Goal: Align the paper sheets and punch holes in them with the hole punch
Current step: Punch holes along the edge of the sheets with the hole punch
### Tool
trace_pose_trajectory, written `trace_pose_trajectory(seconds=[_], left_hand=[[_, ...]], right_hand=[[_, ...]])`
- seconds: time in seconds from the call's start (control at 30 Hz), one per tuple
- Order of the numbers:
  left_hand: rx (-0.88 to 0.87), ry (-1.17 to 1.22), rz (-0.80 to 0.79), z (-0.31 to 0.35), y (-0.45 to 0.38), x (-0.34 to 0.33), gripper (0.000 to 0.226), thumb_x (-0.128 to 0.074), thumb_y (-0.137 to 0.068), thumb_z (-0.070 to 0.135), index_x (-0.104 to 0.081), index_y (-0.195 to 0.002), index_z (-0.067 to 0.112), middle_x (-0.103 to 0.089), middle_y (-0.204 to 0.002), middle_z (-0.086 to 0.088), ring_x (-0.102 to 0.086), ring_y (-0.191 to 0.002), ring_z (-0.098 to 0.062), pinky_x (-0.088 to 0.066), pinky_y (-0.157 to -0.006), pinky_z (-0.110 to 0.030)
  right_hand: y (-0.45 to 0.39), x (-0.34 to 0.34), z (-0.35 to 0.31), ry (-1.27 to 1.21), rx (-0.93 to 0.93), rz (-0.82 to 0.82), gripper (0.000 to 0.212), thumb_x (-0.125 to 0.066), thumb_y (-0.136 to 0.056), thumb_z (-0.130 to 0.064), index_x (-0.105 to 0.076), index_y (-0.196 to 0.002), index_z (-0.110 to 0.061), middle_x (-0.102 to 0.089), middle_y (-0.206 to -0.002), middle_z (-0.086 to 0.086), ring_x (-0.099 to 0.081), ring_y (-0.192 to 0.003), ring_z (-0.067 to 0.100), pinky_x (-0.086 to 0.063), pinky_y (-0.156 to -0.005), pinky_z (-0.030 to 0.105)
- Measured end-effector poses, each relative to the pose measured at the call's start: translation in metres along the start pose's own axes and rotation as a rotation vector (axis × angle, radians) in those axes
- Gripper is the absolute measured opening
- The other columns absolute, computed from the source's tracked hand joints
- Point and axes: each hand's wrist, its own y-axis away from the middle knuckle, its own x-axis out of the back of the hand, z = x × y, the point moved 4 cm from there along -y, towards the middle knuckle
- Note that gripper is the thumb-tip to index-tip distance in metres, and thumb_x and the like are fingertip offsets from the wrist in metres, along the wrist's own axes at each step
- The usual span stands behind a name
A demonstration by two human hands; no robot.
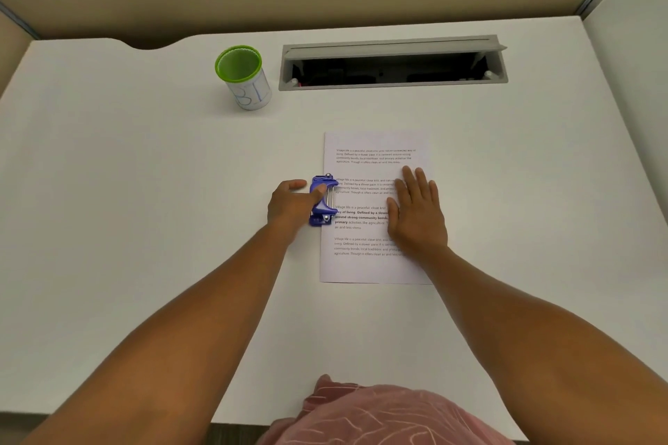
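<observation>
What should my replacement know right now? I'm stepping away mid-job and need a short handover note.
Left hand: gripping the blue hole punch, set at the left edge of the paper sheets.
Right hand: flat, open, pressing the sheets onto the white desk.
Done: sheets look aligned; punch positioned mid-edge.
Left: press the punch; whether holes are already cut is hidden.
Green-rimmed cup stands clear at the back.
</observation>
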Motion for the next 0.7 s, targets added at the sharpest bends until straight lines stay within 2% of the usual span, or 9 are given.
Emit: trace_pose_trajectory(seconds=[0.13, 0.2, 0.3, 0.37, 0.47, 0.7], left_hand=[[-0.032, -0.036, -0.016, 0.0005, -0.0004, 0.0023, 0.054, -0.080, -0.072, 0.049, -0.058, -0.117, 0.028, -0.065, -0.114, 0.002, -0.069, -0.093, -0.019, -0.058, -0.087, -0.040], [-0.108, -0.171, -0.012, 0.0018, -0.0016, 0.0034, 0.049, -0.076, -0.073, 0.053, -0.056, -0.112, 0.032, -0.069, -0.100, 0.006, -0.068, -0.089, -0.017, -0.056, -0.084, -0.038], [-0.169, -0.349, -0.034, 0.0082, -0.0002, 0.0043, 0.038, -0.069, -0.083, 0.049, -0.052, -0.112, 0.032, -0.064, -0.077, 0.010, -0.063, -0.075, -0.013, -0.050, -0.077, -0.034], [-0.169, -0.371, -0.037, 0.0100, 0.0010, 0.0041, 0.036, -0.068, -0.084, 0.049, -0.051, -0.111, 0.031, -0.064, -0.077, 0.008, -0.062, -0.072, -0.013, -0.049, -0.076, -0.034], [-0.166, -0.375, -0.026, 0.0093, 0.0014, 0.0022, 0.035, -0.067, -0.084, 0.049, -0.051, -0.108, 0.030, -0.066, -0.082, 0.007, -0.064, -0.083, -0.017, -0.051, -0.080, -0.036], [-0.157, -0.359, -0.033, 0.0082, 0.0012, 0.0021, 0.037, -0.069, -0.083, 0.050, -0.051, -0.106, 0.028, -0.066, -0.088, 0.005, -0.065, -0.089, -0.020, -0.052, -0.084, -0.039]], right_hand=[[0.0002, 0.0002, -0.0002, -0.002, -0.001, -0.005, 0.054, -0.029, -0.099, -0.034, -0.044, -0.143, -0.005, -0.025, -0.160, 0.009, -0.015, -0.150, 0.029, -0.011, -0.122, 0.046], [0.0002, 0.0003, 0.0001, 0.000, -0.001, -0.015, 0.052, -0.032, -0.100, -0.032, -0.043, -0.143, -0.006, -0.024, -0.161, 0.008, -0.014, -0.150, 0.028, -0.011, -0.122, 0.046], [-0.0006, 0.0008, 0.0015, 0.012, -0.002, -0.033, 0.051, -0.033, -0.100, -0.032, -0.042, -0.144, -0.006, -0.024, -0.161, 0.008, -0.013, -0.150, 0.028, -0.010, -0.123, 0.045], [-0.0004, 0.0015, 0.0018, 0.014, -0.001, -0.041, 0.051, -0.034, -0.100, -0.032, -0.043, -0.143, -0.006, -0.024, -0.161, 0.008, -0.014, -0.150, 0.028, -0.011, -0.122, 0.045], [-0.0008, 0.0029, 0.0016, 0.019, -0.006, -0.048, 0.051, -0.034, -0.100, -0.033, -0.043, -0.143, -0.007, -0.024, -0.161, 0.007, -0.013, -0.150, 0.028, -0.011, -0.122, 0.045], [-0.0034, 0.0072, -0.0014, 0.032, -0.018, -0.070, 0.052, -0.036, -0.098, -0.034, -0.045, -0.142, -0.007, -0.025, -0.160, 0.008, -0.015, -0.150, 0.028, -0.012, -0.122, 0.045]])
